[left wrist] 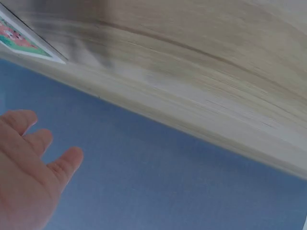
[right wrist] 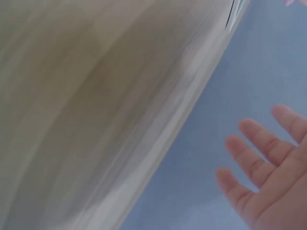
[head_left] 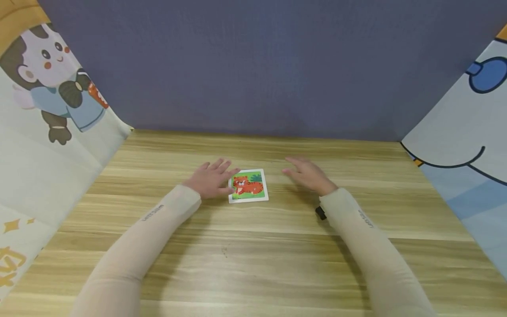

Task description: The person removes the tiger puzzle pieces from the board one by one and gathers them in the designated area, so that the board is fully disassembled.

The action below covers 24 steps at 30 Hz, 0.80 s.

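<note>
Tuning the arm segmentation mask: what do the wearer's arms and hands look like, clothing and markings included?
Left sleeve and right sleeve: long, off-white, each with small dark lettering, apparently "Let's Slim". Left hand and right hand: bare, no gloves. A small black piece shows by the right cuff. No cables visible.

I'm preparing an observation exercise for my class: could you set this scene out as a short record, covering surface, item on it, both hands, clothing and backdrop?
surface: light brown wood-grain table
item: square, white-bordered tiger picture card, lying face up between the hands
left hand: bare left hand, fingers spread, at the card's left edge, gripping nothing
right hand: bare right hand, apart from the card, holding nothing
clothing: cream sleeves with dark lettering
backdrop: dark blue-grey panel
</note>
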Each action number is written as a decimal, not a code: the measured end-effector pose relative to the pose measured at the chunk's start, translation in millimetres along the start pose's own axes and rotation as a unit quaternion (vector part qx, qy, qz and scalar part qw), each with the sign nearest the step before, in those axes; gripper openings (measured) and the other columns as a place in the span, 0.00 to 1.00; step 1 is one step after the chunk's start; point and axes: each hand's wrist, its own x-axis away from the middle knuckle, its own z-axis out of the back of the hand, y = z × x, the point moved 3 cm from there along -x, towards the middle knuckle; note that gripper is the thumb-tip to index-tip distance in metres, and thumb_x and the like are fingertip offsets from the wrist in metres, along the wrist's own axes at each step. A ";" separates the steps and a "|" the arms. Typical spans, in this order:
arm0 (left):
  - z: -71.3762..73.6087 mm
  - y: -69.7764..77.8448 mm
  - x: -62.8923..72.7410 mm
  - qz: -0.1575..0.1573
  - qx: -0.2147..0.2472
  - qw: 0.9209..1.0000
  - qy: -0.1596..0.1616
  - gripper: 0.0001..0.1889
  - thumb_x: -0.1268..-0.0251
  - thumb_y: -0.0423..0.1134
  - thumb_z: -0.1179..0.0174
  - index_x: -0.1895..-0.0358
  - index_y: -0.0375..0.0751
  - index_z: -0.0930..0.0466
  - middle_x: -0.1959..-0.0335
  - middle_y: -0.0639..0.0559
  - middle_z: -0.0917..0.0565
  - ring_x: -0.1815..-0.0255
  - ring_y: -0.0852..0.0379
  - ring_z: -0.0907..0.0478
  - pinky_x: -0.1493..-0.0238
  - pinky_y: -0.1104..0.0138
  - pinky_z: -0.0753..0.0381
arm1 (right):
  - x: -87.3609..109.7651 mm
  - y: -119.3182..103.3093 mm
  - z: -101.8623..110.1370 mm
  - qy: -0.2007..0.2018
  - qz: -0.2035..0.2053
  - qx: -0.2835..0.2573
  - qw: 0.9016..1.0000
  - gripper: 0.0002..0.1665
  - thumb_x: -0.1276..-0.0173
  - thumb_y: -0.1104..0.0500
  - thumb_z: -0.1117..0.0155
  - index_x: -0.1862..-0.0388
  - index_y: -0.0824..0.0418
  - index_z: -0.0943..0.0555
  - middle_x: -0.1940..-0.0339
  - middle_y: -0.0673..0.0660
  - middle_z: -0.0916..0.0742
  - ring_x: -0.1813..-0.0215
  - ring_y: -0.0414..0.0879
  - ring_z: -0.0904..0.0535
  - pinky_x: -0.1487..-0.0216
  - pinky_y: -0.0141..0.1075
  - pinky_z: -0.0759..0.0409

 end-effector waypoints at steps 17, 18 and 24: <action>0.2 16.6 -17.1 -0.004 -0.001 0.997 -0.076 0.33 0.28 0.60 0.56 0.24 0.54 0.46 0.23 0.46 0.50 0.24 0.42 0.58 0.29 0.44 0.51 | -43.3 -24.4 -30.6 -0.019 -0.091 -0.096 0.991 0.30 0.38 0.59 0.32 0.39 0.70 0.25 0.58 0.64 0.16 0.59 0.50 0.22 0.61 0.38 0.23; 0.4 16.9 -18.8 -0.002 -0.001 0.997 -0.080 0.33 0.28 0.60 0.56 0.24 0.54 0.45 0.23 0.46 0.49 0.24 0.42 0.57 0.29 0.44 0.50 | -46.6 -24.4 -32.8 -0.023 -0.093 -0.095 0.991 0.30 0.39 0.59 0.32 0.39 0.70 0.24 0.59 0.63 0.16 0.61 0.49 0.23 0.62 0.37 0.24; -3.4 16.0 -28.9 0.002 -0.006 0.995 -0.096 0.33 0.28 0.61 0.56 0.24 0.53 0.45 0.24 0.46 0.47 0.24 0.42 0.55 0.30 0.45 0.47 | -65.1 -23.3 -43.1 -0.054 -0.108 -0.081 0.989 0.29 0.43 0.59 0.30 0.42 0.69 0.22 0.58 0.61 0.15 0.61 0.48 0.22 0.59 0.39 0.22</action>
